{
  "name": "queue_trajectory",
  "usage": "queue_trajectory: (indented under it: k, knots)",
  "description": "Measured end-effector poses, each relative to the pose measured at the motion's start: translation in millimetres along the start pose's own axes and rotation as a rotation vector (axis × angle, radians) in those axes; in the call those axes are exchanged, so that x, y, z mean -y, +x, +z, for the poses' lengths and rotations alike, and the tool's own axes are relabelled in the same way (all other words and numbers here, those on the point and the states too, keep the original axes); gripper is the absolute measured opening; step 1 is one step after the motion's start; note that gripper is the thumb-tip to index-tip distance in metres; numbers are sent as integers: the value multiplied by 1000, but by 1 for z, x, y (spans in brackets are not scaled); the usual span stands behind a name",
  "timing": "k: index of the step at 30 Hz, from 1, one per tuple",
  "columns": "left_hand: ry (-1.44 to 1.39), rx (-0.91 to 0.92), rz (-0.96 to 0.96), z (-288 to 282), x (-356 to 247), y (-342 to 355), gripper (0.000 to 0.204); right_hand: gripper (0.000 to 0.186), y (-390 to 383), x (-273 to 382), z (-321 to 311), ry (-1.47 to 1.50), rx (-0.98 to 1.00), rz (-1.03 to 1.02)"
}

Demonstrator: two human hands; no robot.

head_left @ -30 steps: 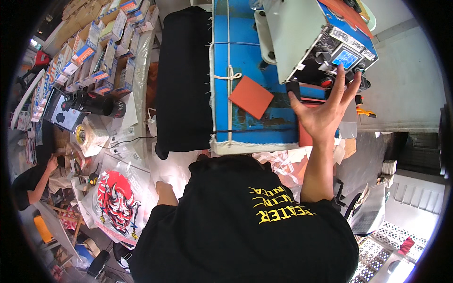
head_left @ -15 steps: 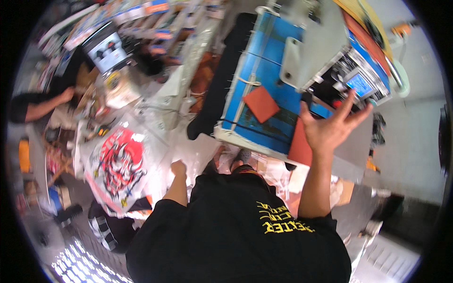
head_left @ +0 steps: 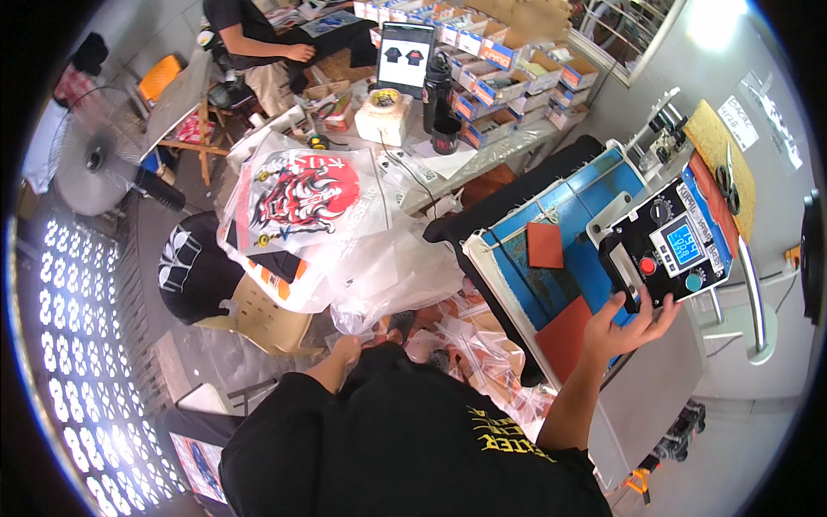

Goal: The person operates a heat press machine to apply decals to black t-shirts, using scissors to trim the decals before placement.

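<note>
The left hand (head_left: pixel 346 350) hangs low beside the black shirt (head_left: pixel 405 431) — whether it is curled I cannot tell. Beyond, a black mug (head_left: pixel 445 138) stands on the table (head_left: pixel 521 146), its inside too dark to read, near stacked cardboard boxes (head_left: pixel 498 91), contents too small to name. The right hand (head_left: pixel 622 334) spreads its fingers at the near edge of a tilted, black-faced control box (head_left: pixel 668 252), right of the blue bed (head_left: pixel 603 186) — blue screen (head_left: pixel 684 245) lit, red button (head_left: pixel 647 265), green knob (head_left: pixel 693 282).
</note>
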State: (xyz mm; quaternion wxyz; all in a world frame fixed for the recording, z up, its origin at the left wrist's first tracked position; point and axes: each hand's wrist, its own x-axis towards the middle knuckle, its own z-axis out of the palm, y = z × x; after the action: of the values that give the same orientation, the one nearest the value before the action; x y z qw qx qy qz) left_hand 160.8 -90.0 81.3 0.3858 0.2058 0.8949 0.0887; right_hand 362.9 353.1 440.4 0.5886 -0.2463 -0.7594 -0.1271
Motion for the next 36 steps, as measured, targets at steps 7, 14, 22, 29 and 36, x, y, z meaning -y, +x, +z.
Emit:
queue_trajectory:
  k: [7,14,22,29,36]
  knots:
    - [254,37,150,118,80,-14,31,27,5,-1,-6,-111,356,59]
    - [-86,-195,130,72,19,-58,33,25,3,-20,-12,-61,352,-78]
    - [-597,-1319,-495,47,139,-258,15,28,6,10,-19,-227,27,-230]
    - [-279,-1186,-1439,179,313,-473,56,26,-95,273,-40,681,619,-297]
    - [-402,-1093,-1676,251,333,-513,79,26,-282,580,-262,1550,1416,-1207]
